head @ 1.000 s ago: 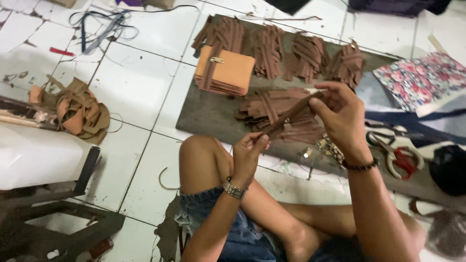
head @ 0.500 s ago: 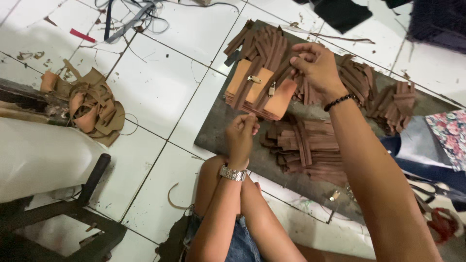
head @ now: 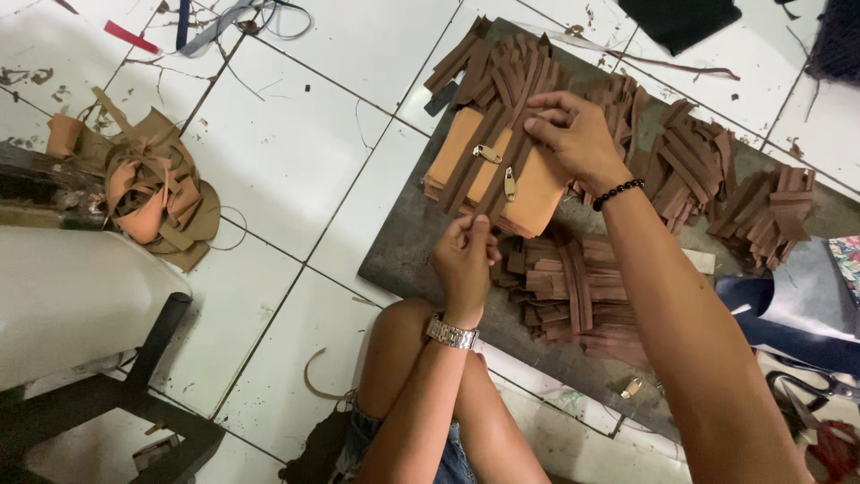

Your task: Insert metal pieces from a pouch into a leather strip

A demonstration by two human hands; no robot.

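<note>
Right forearm (head: 708, 358) covers part of the dark board (head: 403, 242) and of the stack of brown strips (head: 573, 287) beneath it; its elbow is cut off by the lower edge. Left hand (head: 466, 260) hides the near end of the strip it pinches. Tan leather pieces (head: 537, 193) lie partly under zipper strips (head: 497, 143). Scissors (head: 820, 403) are cropped at the right edge, black cloth (head: 681, 18) at the top. Small brass fitting (head: 632, 387): too small to identify.
</note>
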